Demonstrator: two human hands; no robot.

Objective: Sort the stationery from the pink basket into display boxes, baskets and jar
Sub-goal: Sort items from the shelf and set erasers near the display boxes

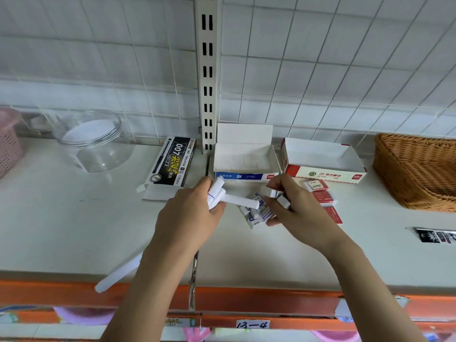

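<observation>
Left grip: left hand (195, 213) curls round a bundle of white sticks (216, 192); one long white stick (240, 201) juts rightward from the bundle toward the other hand.
Right grip: right hand (293, 206) pinches a small white eraser (269, 191) between thumb and fingers; a second white eraser (283, 202) sits against the curled fingers lower down.
Loose erasers: pile of blue-and-white wrapped erasers (255, 214) lies on the shelf (74, 218) directly below and between the two hands.
Red packets: red-and-white packets (320, 193) lie on the shelf just right of the right hand, in front of the red box.
Blue display box: open box with blue front strip (244, 160), lid flap raised against the wall; its inside shows white, and the contents cannot be made out.
Red display box: open red-and-white box (323, 164) stands just beside the blue one, on its right.
Black box: black pen box (172, 164) lies flat left of the upright post (207, 70), its end flap open toward the camera.
Jar: clear jar (93, 139) lies tilted on the shelf, mouth facing the camera, well left of the hands.
Pink basket: pink basket (8, 144) sits at the far left edge, only partly in view.
Wicker basket: woven basket (417, 169) stands at the far right of the shelf.
Stray stick: another white stick (116, 275) lies across the front edge of the shelf, beside the left forearm.
Black label: black printed packet (435, 235) lies near the right edge.
</observation>
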